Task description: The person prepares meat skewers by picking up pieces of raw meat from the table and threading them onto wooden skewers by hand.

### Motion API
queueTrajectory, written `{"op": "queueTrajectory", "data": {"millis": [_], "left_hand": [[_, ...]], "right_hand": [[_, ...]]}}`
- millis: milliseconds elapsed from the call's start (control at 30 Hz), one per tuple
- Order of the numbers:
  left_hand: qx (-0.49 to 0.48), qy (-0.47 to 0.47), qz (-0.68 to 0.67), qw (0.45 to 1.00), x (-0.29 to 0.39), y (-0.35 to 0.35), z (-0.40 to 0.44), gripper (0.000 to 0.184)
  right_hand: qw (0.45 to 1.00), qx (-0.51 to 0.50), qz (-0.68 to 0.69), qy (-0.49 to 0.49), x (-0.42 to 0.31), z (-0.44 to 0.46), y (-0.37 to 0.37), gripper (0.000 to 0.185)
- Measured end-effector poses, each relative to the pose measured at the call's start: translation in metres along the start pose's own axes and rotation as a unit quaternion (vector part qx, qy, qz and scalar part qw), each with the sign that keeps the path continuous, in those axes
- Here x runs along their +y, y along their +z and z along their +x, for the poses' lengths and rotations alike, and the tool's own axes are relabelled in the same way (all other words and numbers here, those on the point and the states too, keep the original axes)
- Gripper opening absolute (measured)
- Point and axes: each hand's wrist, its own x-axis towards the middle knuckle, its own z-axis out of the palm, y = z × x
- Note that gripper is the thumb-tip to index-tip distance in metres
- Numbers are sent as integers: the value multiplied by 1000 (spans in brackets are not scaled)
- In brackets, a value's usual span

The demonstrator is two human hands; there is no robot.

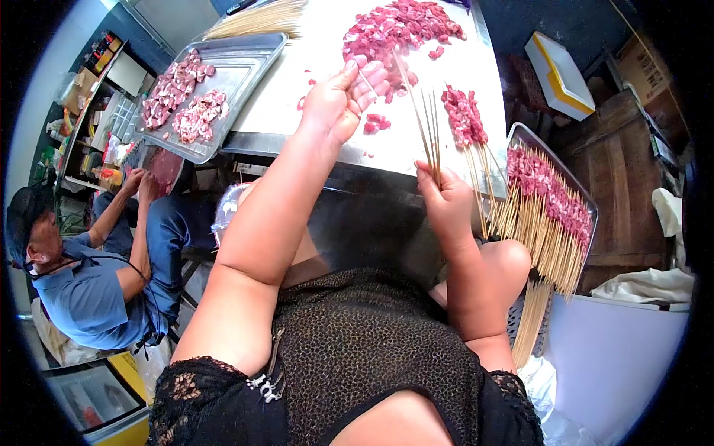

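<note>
My right hand (444, 199) is closed around several thin bamboo skewers (431, 137) at the table's front edge. They point up and away, and no meat shows on them. Over the white tabletop my left hand (348, 97) is turned palm up with its fingers stretched out. A thin pale streak crosses its fingers; I cannot make out what it is. Just beyond lies a heap of cut raw meat (401, 28), and a few loose meat pieces (377, 123) are near the left hand. Right of the skewers rest some loaded meat skewers (464, 117).
A metal tray (249, 63) with two meat piles stands at the left, bare skewers (256, 20) behind it. At right, another tray (591, 201) holds many loaded skewers (547, 193). A seated person (89, 275) works at left. A white-yellow box (559, 74) is at back right.
</note>
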Motion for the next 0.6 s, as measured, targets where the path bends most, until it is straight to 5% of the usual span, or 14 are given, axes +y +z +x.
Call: {"op": "queueTrajectory", "data": {"millis": [100, 400, 600], "left_hand": [[-11, -5, 28, 1000, -1, 5, -2, 27], [-103, -43, 104, 988, -6, 1, -2, 27], [-26, 28, 124, 992, -1, -4, 1, 23]], "right_hand": [[997, 15, -50, -60, -5, 1, 0, 16], [999, 25, 18, -8, -2, 3, -6, 16], [1000, 11, -17, -17, -1, 3, -7, 17]]}}
